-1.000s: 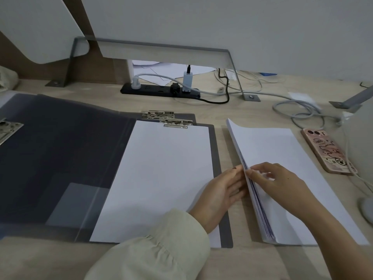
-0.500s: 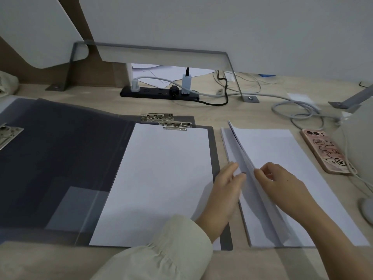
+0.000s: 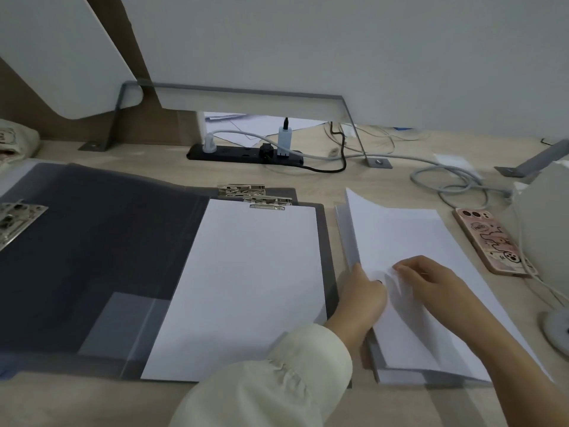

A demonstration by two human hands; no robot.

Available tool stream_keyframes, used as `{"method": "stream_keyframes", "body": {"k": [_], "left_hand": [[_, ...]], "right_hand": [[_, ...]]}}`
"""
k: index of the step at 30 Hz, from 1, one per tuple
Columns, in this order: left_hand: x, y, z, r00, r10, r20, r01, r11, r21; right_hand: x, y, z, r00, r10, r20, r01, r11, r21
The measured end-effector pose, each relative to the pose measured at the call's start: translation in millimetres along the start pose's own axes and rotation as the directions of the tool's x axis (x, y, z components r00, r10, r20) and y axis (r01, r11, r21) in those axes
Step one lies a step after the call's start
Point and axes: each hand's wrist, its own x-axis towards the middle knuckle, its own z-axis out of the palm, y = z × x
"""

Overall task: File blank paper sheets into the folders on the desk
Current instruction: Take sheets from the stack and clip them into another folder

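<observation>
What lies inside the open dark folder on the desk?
One blank white sheet, its top edge at the metal clip. Anything beneath that sheet is covered.

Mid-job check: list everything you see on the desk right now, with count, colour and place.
desk: one, light wood, under everything
folder: one open, dark grey, left
sheet: one, white, clipped in folder
clips: several, silver, folder's top edge
stack: one, white, right of folder, top sheets lifted
phone: one, pink case, right of stack
power strip: one, black, back centre
cables: several, grey and black, back right
bag: one, beige, far left edge
sleeve: one, cream, left arm
left hand: one, at stack's left edge, fingers hidden under lifted sheets
right hand: one, pinching the stack's top sheets
</observation>
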Motion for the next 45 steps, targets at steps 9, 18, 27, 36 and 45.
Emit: {"method": "stream_keyframes", "body": {"k": [9,18,27,36,45], "left_hand": [[-53.8,14.6,-104.5,0.985,0.162,-0.058,-0.169,0.975,-0.144],[-121.8,-3.5,-250.6,0.975,0.136,-0.176,-0.151,0.986,-0.072],[-149.1,-39.2,-381.2,0.491,0.328,-0.807,0.383,0.751,0.538],[-141.8,-43.9,-413.2,0.610,0.088,-0.788,0.431,0.797,0.422],[-152.1,-51.9,-435.5,0.825,-0.181,-0.536,0.001,0.948,-0.318]], "right_hand": [[-0.6,-13.8,-0.1,0.974,0.082,-0.210,-0.051,0.987,0.149],[-35.6,-103.3,79.0,0.932,-0.152,0.329,-0.181,0.590,0.787],[-43.2,-157.7,157.9,0.891,-0.255,0.374,-0.167,0.583,0.795],[-33.2,-172.4,187.9,0.869,-0.208,0.449,-0.234,0.628,0.742],[-25.3,-171.1,198.1,0.818,-0.212,0.535,-0.320,0.605,0.729]]}}
